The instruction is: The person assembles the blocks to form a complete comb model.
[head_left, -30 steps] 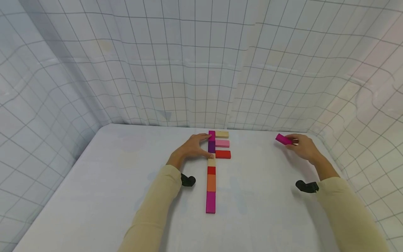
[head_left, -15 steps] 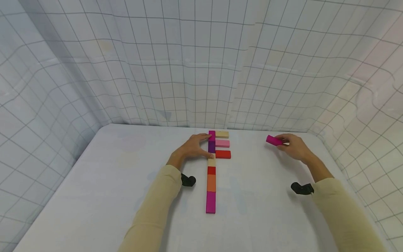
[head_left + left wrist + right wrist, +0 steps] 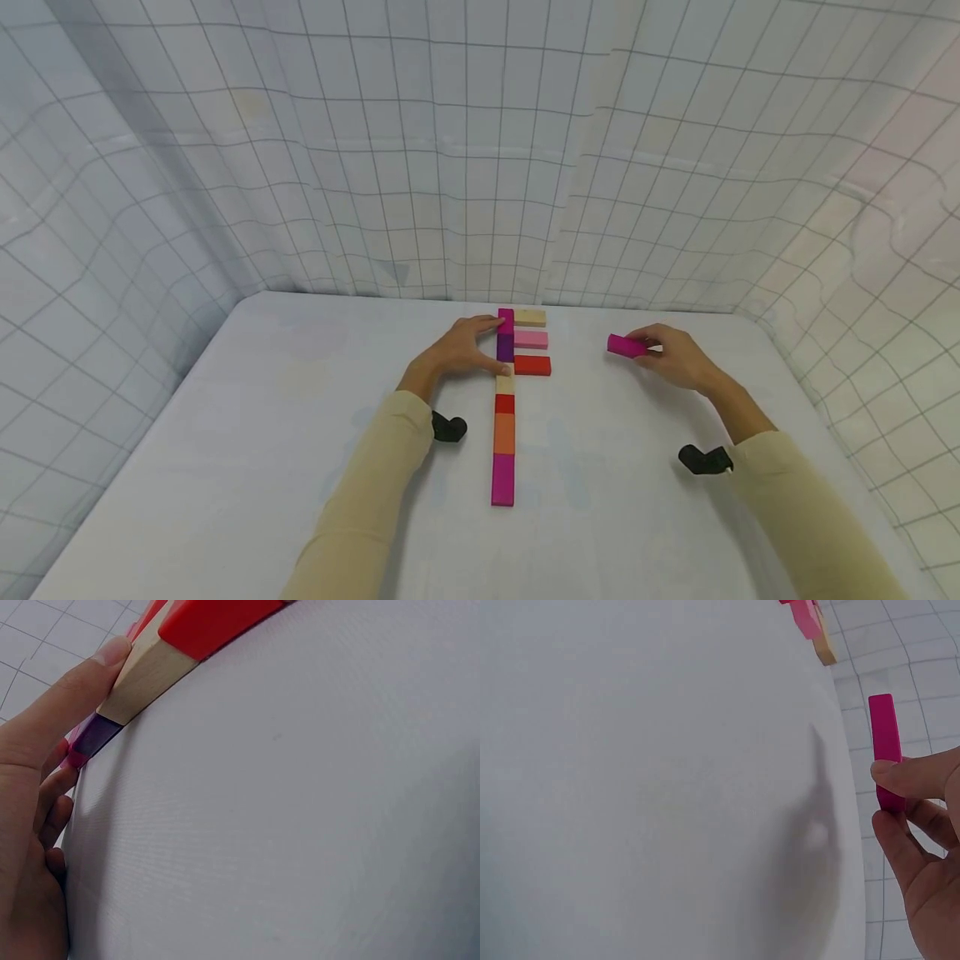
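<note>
A row of coloured blocks runs away from the person: a magenta block point(image 3: 502, 479), an orange block point(image 3: 504, 433), a red block point(image 3: 505, 404), a plain wooden block point(image 3: 505, 384), a purple block point(image 3: 506, 347) and a magenta one at the far end. My left hand point(image 3: 455, 348) rests along its left side, thumb on the wooden block and fingertips at the far magenta block, fingers spread. To the right, above the table, my right hand point(image 3: 675, 357) pinches a magenta block point(image 3: 885, 724) between thumb and fingers, its free end pointing left.
Several blocks stick out rightward from the row's far part: a plain wooden one point(image 3: 530, 317), a pink one point(image 3: 532, 339) and a red one point(image 3: 532, 365). They stand apart from each other. A grid-patterned curtain point(image 3: 480, 183) surrounds the white table point(image 3: 300, 467) at the back and sides.
The right hand has moved left toward the row, carrying the magenta block. The left hand and the blocks on the table have stayed in place.
</note>
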`<state>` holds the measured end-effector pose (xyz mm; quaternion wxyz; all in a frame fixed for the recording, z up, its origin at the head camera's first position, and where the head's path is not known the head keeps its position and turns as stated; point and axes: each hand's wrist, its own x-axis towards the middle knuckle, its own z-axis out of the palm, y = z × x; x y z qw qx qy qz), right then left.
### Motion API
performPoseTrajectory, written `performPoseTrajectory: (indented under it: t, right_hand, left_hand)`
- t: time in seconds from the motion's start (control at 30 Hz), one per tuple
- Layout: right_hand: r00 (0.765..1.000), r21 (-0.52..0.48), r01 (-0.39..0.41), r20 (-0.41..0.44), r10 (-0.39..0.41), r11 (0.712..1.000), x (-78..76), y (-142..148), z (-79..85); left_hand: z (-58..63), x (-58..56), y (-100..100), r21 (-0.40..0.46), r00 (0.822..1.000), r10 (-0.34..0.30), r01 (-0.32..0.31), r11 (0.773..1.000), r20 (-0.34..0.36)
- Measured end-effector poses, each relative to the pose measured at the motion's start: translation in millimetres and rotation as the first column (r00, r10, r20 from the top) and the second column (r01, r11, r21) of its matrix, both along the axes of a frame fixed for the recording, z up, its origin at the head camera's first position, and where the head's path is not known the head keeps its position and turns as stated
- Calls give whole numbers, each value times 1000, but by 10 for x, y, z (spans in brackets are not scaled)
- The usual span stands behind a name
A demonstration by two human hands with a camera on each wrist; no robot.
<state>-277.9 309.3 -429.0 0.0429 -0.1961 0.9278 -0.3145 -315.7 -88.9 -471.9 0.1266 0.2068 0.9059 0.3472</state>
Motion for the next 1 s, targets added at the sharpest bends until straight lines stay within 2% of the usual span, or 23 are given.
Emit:
performPoseTrajectory:
  t: [0.37,0.67,1.0]
  right_hand:
    - [997,-61,-70,25,72,996,65,-340,-88]
    - [992,-51,-120,32,121,991,137,-545,-128]
    - [984,-55,-177,17,178,983,194,-760,-104]
  left_hand:
    - [-16,-5,-15,-7,1000,9,-9,1000,4]
    - [3,5,-3,-1,1000,2,-2,1000,12]
    - [10,-16,4,0,1000,-5,5,1000,15]
